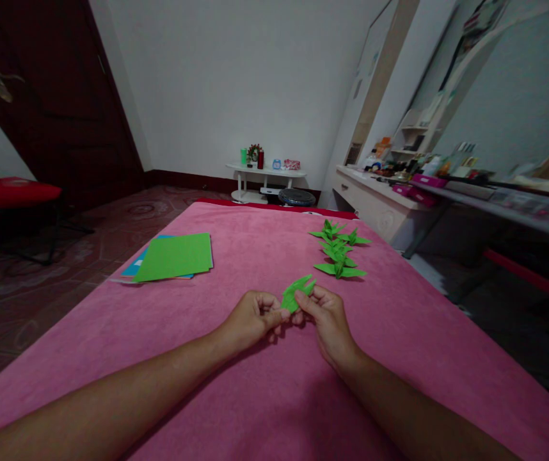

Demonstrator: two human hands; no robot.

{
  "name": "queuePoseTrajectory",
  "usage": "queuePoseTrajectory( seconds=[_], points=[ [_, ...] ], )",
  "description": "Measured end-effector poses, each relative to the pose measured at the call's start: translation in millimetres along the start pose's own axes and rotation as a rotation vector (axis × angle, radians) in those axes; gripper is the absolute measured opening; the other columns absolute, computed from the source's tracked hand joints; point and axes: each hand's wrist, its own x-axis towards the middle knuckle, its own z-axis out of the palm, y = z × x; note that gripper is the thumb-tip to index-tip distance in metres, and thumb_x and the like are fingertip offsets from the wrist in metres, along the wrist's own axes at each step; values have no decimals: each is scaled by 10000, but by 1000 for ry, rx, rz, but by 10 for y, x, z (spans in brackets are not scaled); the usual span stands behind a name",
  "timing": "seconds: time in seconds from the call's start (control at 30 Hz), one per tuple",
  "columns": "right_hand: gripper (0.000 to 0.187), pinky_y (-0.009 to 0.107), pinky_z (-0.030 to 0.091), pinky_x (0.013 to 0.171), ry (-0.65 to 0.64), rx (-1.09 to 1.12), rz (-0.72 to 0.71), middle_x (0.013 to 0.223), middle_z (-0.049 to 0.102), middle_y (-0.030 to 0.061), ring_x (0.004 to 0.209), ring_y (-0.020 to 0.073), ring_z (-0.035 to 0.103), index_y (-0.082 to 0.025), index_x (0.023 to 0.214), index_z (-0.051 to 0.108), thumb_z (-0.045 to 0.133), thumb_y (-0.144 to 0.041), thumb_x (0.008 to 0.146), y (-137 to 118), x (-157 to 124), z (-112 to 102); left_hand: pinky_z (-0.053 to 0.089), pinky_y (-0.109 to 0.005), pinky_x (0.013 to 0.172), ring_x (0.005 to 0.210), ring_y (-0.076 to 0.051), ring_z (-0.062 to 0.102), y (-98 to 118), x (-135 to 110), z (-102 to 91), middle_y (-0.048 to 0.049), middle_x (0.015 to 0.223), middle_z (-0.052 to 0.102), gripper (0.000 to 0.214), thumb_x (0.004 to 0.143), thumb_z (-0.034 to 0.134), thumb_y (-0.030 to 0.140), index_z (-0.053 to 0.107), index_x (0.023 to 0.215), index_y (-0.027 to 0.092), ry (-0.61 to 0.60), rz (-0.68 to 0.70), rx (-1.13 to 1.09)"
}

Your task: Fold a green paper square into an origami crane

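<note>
A small folded piece of green origami paper (294,293) is held between both hands above the pink cloth (255,397). My left hand (260,315) pinches its lower left corner between thumb and fingers. On the other side, my right hand (327,315) grips it with the thumb lying across its face. Two narrow points of the paper stick out at the upper right. Several finished green paper cranes (339,270) sit in a cluster beyond my right hand. Off to the left lies a stack of square paper, a green sheet (176,257) on top and blue showing beneath.
At the far wall stands a low white table (267,171) with small items on it. To the right are a white dresser (375,195) and a cluttered shelf (495,198). A red chair (10,192) and a dark door (54,96) are at the left.
</note>
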Motion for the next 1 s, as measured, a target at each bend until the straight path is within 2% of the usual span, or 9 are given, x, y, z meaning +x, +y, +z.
queuePoseTrajectory(
  seconds=[0.23,0.33,0.4,0.5,0.57,0.73,0.83,0.9,1.0],
  points=[
    [299,235,396,449,30,34,-18,507,583,5,452,117,525,-149,632,601,596,-389,810,20,10,-8,209,-198,374,345,-50,323,-50,17,-29,56,408,408,408,750,587,492,497,547,151,14,31,34],
    [318,236,400,450,38,-11,-23,508,591,10,453,121,530,-149,617,606,589,-399,814,-4,13,-23,214,-205,385,348,-58,324,-64,29,-47,54,403,401,416,777,548,500,486,549,157,5,19,75],
    [328,236,405,458,60,-81,-52,509,596,16,458,121,534,-145,616,612,582,-400,820,-27,14,-33,259,-206,413,385,-71,381,-68,43,-62,43,441,446,383,763,577,481,497,575,156,87,58,102],
    [335,236,410,460,102,-155,-87,506,603,22,452,122,536,-143,624,618,570,-405,826,-61,14,-31,326,-205,493,514,-93,471,-59,66,-93,17,573,542,292,686,687,408,563,678,144,276,185,133],
    [333,237,420,457,114,-182,-84,502,606,22,447,124,539,-146,628,618,569,-413,822,-73,16,-17,346,-212,525,560,-107,496,-43,73,-111,-2,618,576,272,672,705,384,598,708,137,307,206,125],
    [337,245,435,457,133,-259,-100,496,600,18,454,136,551,-159,614,609,573,-429,814,-60,13,16,328,-219,503,520,-108,470,0,64,-97,-4,551,564,273,639,731,381,626,628,129,286,163,121],
    [342,243,439,481,95,-264,-117,507,591,16,479,135,551,-165,606,600,588,-445,802,-51,-12,17,323,-215,507,515,-94,453,15,55,-78,4,546,555,270,617,753,363,627,614,124,255,148,21],
    [373,249,458,512,47,-158,-111,584,621,33,533,144,578,-165,719,635,516,-499,835,-53,-26,14,334,-214,523,526,-89,465,19,46,-84,-2,579,569,272,643,740,370,629,645,122,171,114,-130],
    [467,266,491,553,0,62,-33,769,667,75,636,165,627,-173,999,617,359,-546,889,-66,-21,9,348,-216,531,549,-86,484,24,31,-124,-19,680,597,289,685,711,396,629,765,131,15,74,-310]
  ],
)
